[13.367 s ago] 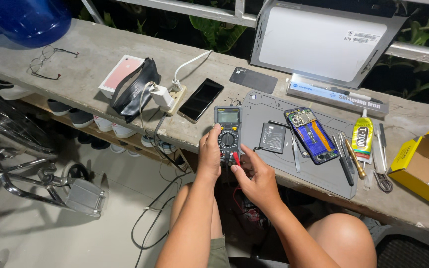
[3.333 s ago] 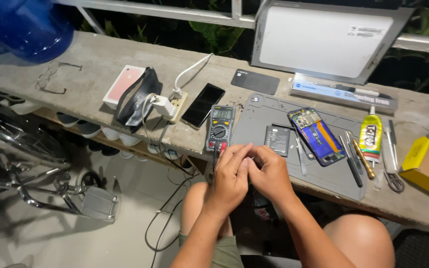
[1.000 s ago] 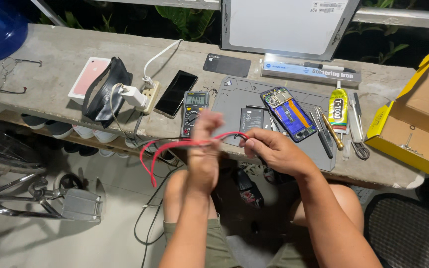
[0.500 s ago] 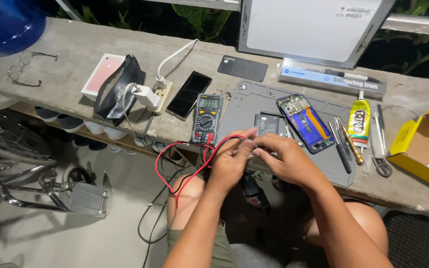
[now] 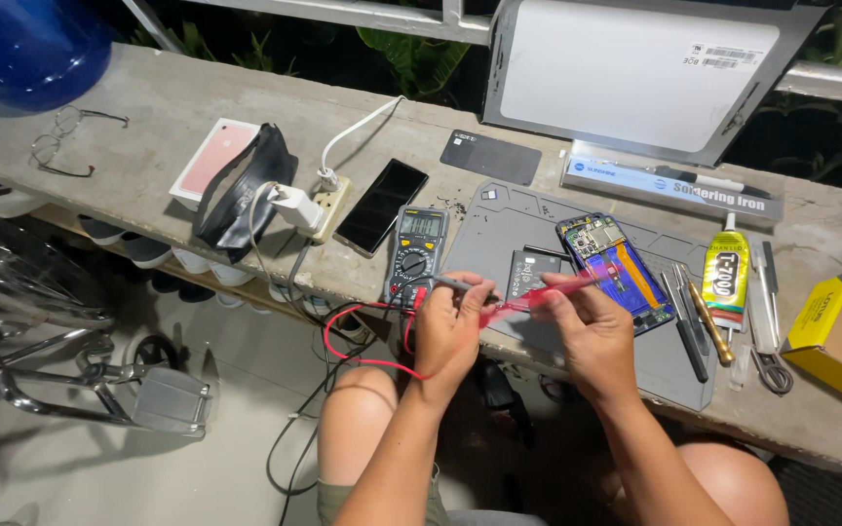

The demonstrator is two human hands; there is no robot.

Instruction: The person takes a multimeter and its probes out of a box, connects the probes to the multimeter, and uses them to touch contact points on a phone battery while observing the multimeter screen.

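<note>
Red probe (image 5: 553, 290): a slim red test probe, blurred, lying nearly level between the two hands, its tip pointing up and right toward the opened phone; a red lead (image 5: 367, 336) is looping down from it below the bench edge and back up to the multimeter.
Right hand (image 5: 587, 326): fingers are closing around the red probe near its tip end, pinching it just over the grey mat.
Left hand (image 5: 450, 326): fingers are curling shut on the probe's rear part, with a thin dark probe (image 5: 460, 284) also sticking out leftward from the fingertips.
Multimeter (image 5: 416, 251): dark body with a yellow-edged case, dial and display facing up, lying at the left edge of the mat, just beside the left hand.
Grey work mat (image 5: 528, 209): lying on the concrete bench (image 5: 148, 107), carrying the opened phone (image 5: 614, 268) with its board and blue-orange inside showing, and a small dark battery (image 5: 530, 273) between the phone and the meter.
Right of the phone: tweezers and screwdrivers (image 5: 689, 317) are lying side by side, then a yellow glue tube (image 5: 726, 278).
Left of the meter: a black phone (image 5: 380, 205) is lying face up, next to a white power strip (image 5: 319, 205) with a plug in it.
Farther left: a pink phone box (image 5: 209, 166) and spectacles (image 5: 60, 136).
In the way: the hands are covering the mat's front edge and part of the battery.
</note>
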